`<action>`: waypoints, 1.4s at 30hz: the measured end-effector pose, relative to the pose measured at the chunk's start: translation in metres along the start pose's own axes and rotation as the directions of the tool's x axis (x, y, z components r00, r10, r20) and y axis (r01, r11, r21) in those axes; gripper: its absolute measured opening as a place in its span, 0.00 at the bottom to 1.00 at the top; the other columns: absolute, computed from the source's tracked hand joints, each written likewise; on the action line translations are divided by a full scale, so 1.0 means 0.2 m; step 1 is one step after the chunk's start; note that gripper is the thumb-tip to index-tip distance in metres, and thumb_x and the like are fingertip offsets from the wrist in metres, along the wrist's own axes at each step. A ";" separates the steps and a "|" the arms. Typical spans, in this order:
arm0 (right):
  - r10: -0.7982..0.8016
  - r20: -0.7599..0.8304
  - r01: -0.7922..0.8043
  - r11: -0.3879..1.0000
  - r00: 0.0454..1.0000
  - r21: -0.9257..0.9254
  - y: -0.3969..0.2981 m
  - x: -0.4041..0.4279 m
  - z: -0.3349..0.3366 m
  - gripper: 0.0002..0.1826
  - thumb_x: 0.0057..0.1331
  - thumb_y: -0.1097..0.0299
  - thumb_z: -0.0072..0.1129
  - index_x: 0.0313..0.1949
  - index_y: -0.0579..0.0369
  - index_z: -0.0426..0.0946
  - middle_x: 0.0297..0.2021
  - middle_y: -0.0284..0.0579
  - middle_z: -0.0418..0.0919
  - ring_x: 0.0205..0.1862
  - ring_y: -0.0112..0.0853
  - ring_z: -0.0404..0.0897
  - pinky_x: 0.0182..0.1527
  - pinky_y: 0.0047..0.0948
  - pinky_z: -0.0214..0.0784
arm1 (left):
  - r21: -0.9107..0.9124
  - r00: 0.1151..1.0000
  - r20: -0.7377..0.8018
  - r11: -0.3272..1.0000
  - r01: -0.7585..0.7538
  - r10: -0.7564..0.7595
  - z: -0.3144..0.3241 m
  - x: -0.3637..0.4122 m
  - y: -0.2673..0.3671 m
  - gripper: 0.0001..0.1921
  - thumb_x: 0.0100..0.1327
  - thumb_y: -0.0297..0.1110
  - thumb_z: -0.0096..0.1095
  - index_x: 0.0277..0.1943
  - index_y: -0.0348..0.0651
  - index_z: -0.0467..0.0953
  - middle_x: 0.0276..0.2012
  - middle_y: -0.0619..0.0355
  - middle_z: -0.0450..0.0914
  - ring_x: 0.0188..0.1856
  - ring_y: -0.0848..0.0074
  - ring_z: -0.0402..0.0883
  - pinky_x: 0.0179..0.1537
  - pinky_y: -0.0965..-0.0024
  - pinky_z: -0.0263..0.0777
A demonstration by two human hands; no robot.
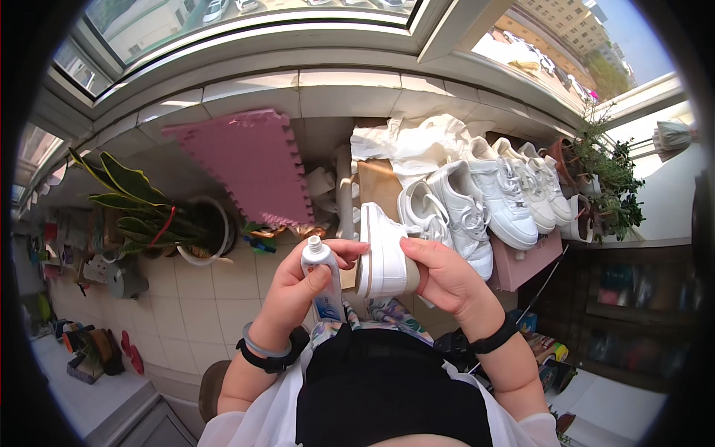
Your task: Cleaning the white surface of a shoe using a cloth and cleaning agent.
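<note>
My left hand [304,279] grips an uncapped white and blue squeeze tube [329,290], its open nozzle pointing up, away from me. One left fingertip reaches to the sole edge of a white sneaker [385,257]. That sneaker is on its side in my right hand [441,271], whose thumb lies on the upper while the other fingers are mostly hidden behind it. Just beyond, several white sneakers [505,195] stand in a row, some on a pink box [528,257]. Crumpled white paper or cloth [430,139] lies behind them.
A pink foam mat [251,167] leans by the tiled window ledge [346,95]. To the left stands a potted snake plant [139,190]; leafy potted plants [614,184] are at the right. A thin rod [544,285] slants beside the pink box.
</note>
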State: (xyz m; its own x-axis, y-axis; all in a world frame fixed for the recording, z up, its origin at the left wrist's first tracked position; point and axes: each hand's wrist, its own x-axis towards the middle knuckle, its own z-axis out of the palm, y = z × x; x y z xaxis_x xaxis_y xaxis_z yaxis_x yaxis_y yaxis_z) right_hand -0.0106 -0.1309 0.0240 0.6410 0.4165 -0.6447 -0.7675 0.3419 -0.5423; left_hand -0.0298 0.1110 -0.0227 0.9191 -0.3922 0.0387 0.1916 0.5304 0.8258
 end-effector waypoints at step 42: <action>-0.925 0.108 0.525 0.108 0.364 -0.844 0.24 -0.04 0.19 0.07 0.73 0.73 0.60 0.41 0.66 0.80 0.27 0.45 0.80 0.27 0.31 0.76 0.33 0.29 0.68 | 0.952 0.961 0.030 0.285 -0.111 0.275 0.23 0.03 0.09 0.06 0.61 0.30 0.70 0.34 0.39 0.79 0.26 0.54 0.75 0.26 0.60 0.77 0.27 0.61 0.68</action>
State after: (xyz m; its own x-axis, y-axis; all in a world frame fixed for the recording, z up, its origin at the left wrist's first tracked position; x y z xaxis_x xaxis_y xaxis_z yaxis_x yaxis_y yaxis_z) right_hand -0.0531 -0.0864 0.0232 0.9429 -0.0737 0.3248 0.2578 -0.4558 -0.8519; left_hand -0.0371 0.0847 0.0177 0.9256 -0.2538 0.2809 -0.3755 -0.5210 0.7665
